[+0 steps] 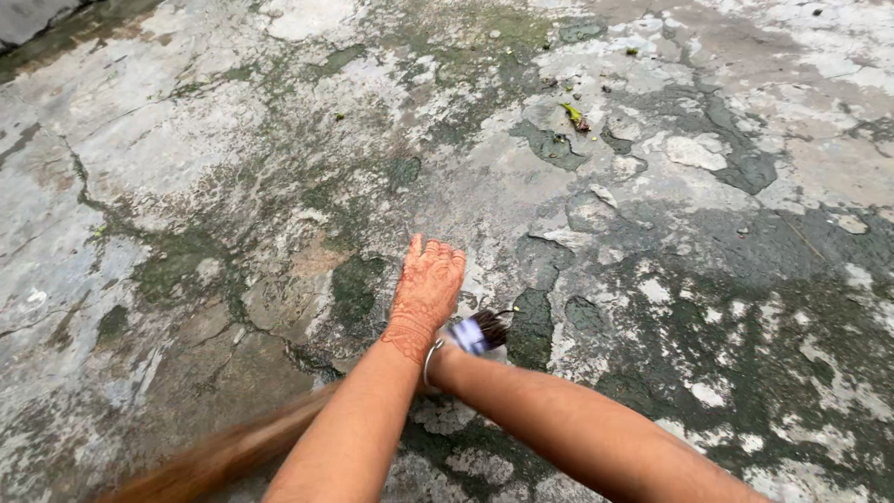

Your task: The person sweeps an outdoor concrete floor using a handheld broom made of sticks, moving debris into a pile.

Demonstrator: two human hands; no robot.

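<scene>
My left hand (426,287), patterned with reddish-brown henna, is held out over the wet, cracked concrete ground (233,168). Its back faces me, its fingers are curled under, and nothing shows in it. My right arm crosses beneath the left forearm from the lower right. My right hand (445,361), with a silver bangle at the wrist, is mostly hidden there and grips a broom. The broom's dark bound handle end (480,331) sticks out just right of my left wrist. Its brown bristles (219,456) trail blurred to the lower left.
The ground is patchy grey with green moss and dark damp areas. A small green leaf with bits of debris (575,116) lies further ahead. Loose flakes of concrete (694,152) are scattered at the upper right.
</scene>
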